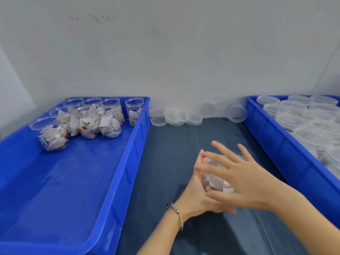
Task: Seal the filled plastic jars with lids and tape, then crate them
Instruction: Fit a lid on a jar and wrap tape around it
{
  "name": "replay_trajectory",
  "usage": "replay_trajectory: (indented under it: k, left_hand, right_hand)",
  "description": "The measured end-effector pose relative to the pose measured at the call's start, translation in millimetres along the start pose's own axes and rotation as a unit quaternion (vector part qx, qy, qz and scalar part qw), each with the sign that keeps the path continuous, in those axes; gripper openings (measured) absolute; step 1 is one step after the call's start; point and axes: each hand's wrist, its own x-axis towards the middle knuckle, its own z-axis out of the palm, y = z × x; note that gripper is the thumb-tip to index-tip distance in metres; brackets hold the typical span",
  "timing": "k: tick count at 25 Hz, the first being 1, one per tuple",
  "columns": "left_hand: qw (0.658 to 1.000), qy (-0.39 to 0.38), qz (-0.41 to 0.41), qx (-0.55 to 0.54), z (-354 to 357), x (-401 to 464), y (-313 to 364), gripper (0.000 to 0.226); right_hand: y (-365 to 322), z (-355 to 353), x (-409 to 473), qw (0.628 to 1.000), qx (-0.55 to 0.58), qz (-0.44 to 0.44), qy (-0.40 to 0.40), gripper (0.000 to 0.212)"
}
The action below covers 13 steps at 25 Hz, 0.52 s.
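Nearest to us, our left forearm wears a thin bracelet (pixel 178 214) at the wrist, and our left hand (pixel 197 188) curls around the side of a clear plastic jar (pixel 217 178) held above the dark table (pixel 165 144). Our right hand (pixel 244 179) lies across the top of that jar with fingers spread and straight, palm down; motion blur keeps us from telling whether a lid sits beneath the palm.

We see the jar between two blue crates, in the open strip of table that runs from us to the wall. On our left, the left crate (pixel 132 144) is mostly bare floor, with open filled jars (pixel 82 120) bunched in its far corner and one standing apart by the right wall. Its right rim runs close alongside our left hand's side of the strip.

On our right, the right crate (pixel 272 137) is packed with lidded jars (pixel 312 133), its near rim just beside our right forearm.

Against the wall, between the crates' far corners, loose clear lids (pixel 184 116) lie overlapping or lean upright.
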Motion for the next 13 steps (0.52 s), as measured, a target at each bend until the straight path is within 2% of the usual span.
replay_trajectory:
  k: [1,2,4,5,6,8,9,10,11,12,13]
  left_hand:
    - [0.999,0.005,0.005,0.032,2,3,1,0.122]
    - [0.996,0.038,0.006,0.075,8,5,2,0.104]
    - [0.979,0.132,0.018,0.151,20,8,-1,0.068]
    - [0.973,0.176,0.025,0.148,25,8,-1,0.065]
    - [0.966,0.207,0.037,0.151,27,6,-1,0.071]
    - [0.961,0.217,0.057,0.162,30,4,-5,0.079]
    - [0.963,0.214,0.06,0.151,32,2,-8,0.08]
    - [0.966,0.22,0.06,0.124,35,0,-7,0.079]
    - [0.965,0.236,0.06,0.095,36,-4,-6,0.078]
    - [0.963,0.252,0.063,0.071,36,-7,-5,0.079]
    - [0.961,0.259,0.069,0.062,33,-9,-4,0.084]
  right_hand:
    - [5,1,-1,0.999,-0.003,-0.037,0.021,0.055]
    - [6,3,0,0.997,0.01,-0.055,0.054,0.047]
    - [-1,10,5,0.982,0.014,-0.063,0.178,0.033]
    - [-7,16,8,0.973,0.003,-0.045,0.225,0.032]
    - [-13,23,10,0.969,-0.009,-0.01,0.248,0.032]
    - [-24,34,13,0.959,-0.023,0.037,0.28,0.034]
    - [-23,35,14,0.951,0.008,0.041,0.307,0.034]
    - [-17,33,13,0.941,0.107,0.039,0.318,0.035]
    - [-7,30,12,0.913,0.248,0.042,0.322,0.037]
    - [7,31,9,0.856,0.389,0.069,0.334,0.037]
    - [23,36,4,0.817,0.441,0.117,0.353,0.037]
